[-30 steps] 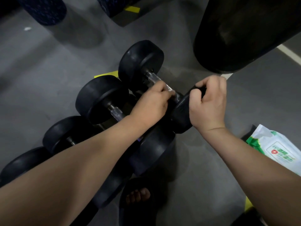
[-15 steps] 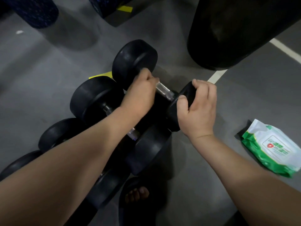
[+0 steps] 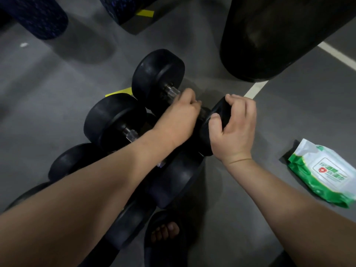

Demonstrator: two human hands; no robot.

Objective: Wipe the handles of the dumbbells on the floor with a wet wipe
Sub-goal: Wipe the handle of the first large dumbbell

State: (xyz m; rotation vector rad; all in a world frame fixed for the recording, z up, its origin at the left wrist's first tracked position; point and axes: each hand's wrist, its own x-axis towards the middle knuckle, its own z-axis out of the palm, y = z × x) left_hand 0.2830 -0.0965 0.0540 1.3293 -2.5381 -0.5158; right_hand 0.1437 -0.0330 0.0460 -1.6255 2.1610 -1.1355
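Note:
Several black dumbbells lie side by side on the grey floor. The farthest dumbbell has a shiny metal handle. My left hand is curled round that handle near its middle; any wipe in it is hidden under the fingers. My right hand grips the near black end weight of the same dumbbell from above. A second dumbbell lies just left of it, its handle partly covered by my left forearm.
A green and white pack of wet wipes lies on the floor at the right. A large black punching bag hangs at the upper right. Dark foam rollers stand at the top left. My foot in a black slipper is below.
My left hand has slid along the handle from the far weight back toward the near weight. My right hand keeps its grip on the near weight.

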